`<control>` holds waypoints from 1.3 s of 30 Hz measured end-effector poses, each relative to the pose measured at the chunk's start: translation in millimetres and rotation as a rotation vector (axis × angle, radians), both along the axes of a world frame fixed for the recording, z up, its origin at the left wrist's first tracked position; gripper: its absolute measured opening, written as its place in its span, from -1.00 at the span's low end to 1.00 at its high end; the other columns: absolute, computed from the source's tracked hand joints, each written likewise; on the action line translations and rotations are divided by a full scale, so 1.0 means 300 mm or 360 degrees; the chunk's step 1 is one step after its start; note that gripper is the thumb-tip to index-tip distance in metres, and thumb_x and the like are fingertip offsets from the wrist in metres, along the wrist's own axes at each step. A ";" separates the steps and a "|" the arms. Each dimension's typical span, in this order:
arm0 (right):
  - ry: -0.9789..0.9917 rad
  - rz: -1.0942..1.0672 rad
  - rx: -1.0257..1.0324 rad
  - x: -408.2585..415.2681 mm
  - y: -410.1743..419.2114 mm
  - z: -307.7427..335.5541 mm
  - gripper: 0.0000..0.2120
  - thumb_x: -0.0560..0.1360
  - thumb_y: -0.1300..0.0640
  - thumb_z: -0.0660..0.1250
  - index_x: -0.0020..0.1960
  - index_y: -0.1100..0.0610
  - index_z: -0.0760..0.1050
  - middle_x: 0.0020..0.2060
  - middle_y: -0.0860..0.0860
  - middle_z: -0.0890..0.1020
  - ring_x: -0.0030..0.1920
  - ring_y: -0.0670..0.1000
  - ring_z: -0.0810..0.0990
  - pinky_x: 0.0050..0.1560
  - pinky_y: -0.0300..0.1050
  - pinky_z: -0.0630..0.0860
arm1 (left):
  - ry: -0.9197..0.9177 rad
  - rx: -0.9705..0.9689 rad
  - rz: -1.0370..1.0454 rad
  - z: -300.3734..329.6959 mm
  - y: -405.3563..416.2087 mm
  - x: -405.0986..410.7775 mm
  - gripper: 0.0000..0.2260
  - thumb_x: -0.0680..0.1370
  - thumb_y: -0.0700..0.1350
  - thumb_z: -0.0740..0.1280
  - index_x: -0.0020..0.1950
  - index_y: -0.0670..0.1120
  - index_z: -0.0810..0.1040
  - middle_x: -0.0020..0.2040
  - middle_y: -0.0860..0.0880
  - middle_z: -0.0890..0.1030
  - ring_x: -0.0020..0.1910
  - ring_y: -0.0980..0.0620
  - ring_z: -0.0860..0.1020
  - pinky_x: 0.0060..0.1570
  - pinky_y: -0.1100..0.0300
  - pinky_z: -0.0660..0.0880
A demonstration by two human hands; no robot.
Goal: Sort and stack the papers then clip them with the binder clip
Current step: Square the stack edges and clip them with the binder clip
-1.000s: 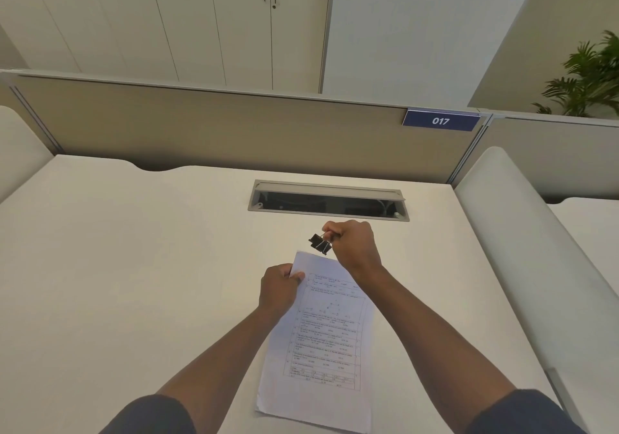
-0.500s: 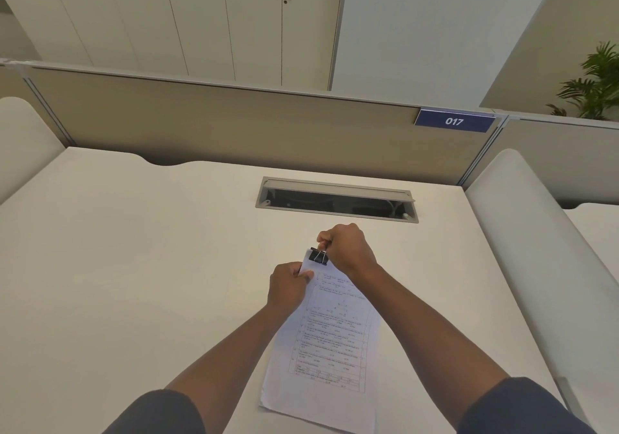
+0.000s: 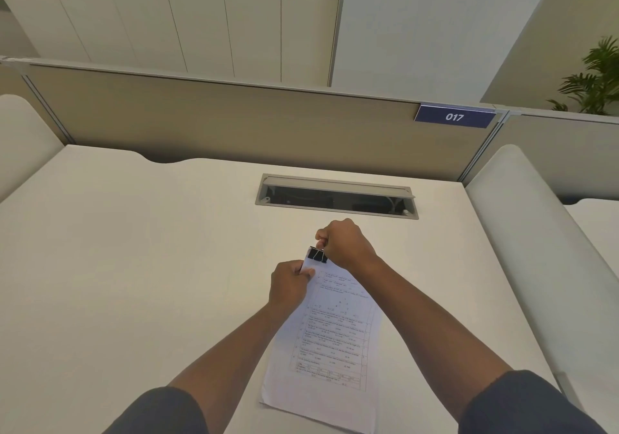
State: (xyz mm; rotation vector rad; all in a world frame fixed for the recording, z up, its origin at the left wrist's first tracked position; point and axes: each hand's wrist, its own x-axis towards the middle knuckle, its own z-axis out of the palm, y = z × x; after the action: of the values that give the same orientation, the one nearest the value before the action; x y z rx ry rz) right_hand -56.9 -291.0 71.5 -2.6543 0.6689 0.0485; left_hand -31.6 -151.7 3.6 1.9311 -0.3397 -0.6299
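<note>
A stack of printed papers (image 3: 330, 343) lies on the white desk (image 3: 134, 266), running from near me to the middle. A black binder clip (image 3: 317, 254) sits on the stack's far top-left corner. My right hand (image 3: 345, 247) pinches the clip's metal handles from behind. My left hand (image 3: 290, 286) grips the stack's left edge just below the clip, thumb on top of the paper.
A grey cable hatch (image 3: 336, 196) is set into the desk just beyond my hands. A beige partition (image 3: 234, 125) with a blue "017" sign (image 3: 454, 117) closes the far edge. Rounded white dividers stand at the left (image 3: 20, 138) and right (image 3: 536, 249).
My right hand has brought the clip down from above the desk onto the top corner of the stack. My left hand has kept its hold on the paper's edge.
</note>
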 end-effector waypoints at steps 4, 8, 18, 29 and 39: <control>0.0020 0.0016 -0.0013 0.001 -0.005 -0.002 -0.83 0.48 0.28 0.36 0.02 0.15 0.68 -0.06 0.07 0.72 -0.25 -0.06 0.55 -0.15 -0.19 0.49 | -0.0024 0.0010 0.0002 0.001 -0.002 -0.001 -0.77 0.56 -0.16 0.32 -0.30 -0.15 0.44 -0.34 -0.13 0.47 -0.35 -0.04 0.38 -0.28 0.11 0.28; 0.0075 0.0047 -0.0030 0.003 -0.007 0.000 -0.79 0.48 0.26 0.38 0.10 0.16 0.66 -0.04 0.07 0.72 -0.30 -0.09 0.51 -0.16 -0.19 0.48 | -0.0023 0.0013 -0.0002 0.003 0.001 -0.005 -0.77 0.56 -0.17 0.31 -0.29 -0.14 0.43 -0.33 -0.14 0.47 -0.34 -0.04 0.38 -0.28 0.10 0.27; 0.0196 0.0191 0.0043 -0.006 -0.007 0.033 -0.74 0.50 0.33 0.27 0.16 0.22 0.59 0.00 0.07 0.70 -0.39 -0.16 0.43 -0.36 -0.33 0.29 | 0.0016 0.0005 0.0019 0.023 0.009 0.000 -0.81 0.57 -0.19 0.31 -0.25 -0.14 0.47 -0.30 -0.16 0.48 -0.31 -0.04 0.39 -0.26 0.12 0.30; 0.0053 0.0021 0.0226 -0.076 -0.045 0.055 -0.26 0.46 -0.45 0.02 0.45 -0.02 0.35 0.37 0.01 0.51 0.38 0.13 0.43 0.35 0.22 0.25 | 0.0081 -0.0068 0.0087 0.047 0.029 0.017 -0.78 0.57 -0.19 0.30 -0.21 -0.30 0.51 -0.31 -0.13 0.51 -0.33 -0.05 0.42 -0.27 0.12 0.32; -0.0309 -0.0284 0.1154 -0.363 -0.206 -0.036 -0.19 0.28 -0.57 0.15 0.25 0.00 0.48 0.22 -0.04 0.58 0.24 0.07 0.54 0.22 0.09 0.42 | 0.0104 -0.0336 0.0138 0.123 0.111 0.039 -0.84 0.59 -0.23 0.28 -0.09 -0.14 0.65 -0.12 -0.08 0.70 -0.13 -0.13 0.65 -0.11 -0.01 0.59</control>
State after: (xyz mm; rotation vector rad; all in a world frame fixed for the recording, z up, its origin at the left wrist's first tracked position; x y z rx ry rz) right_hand -165.9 -352.7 60.8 -1.8731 0.6624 -0.0156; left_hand -19.9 -118.3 40.4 1.7103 -0.2686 -0.5755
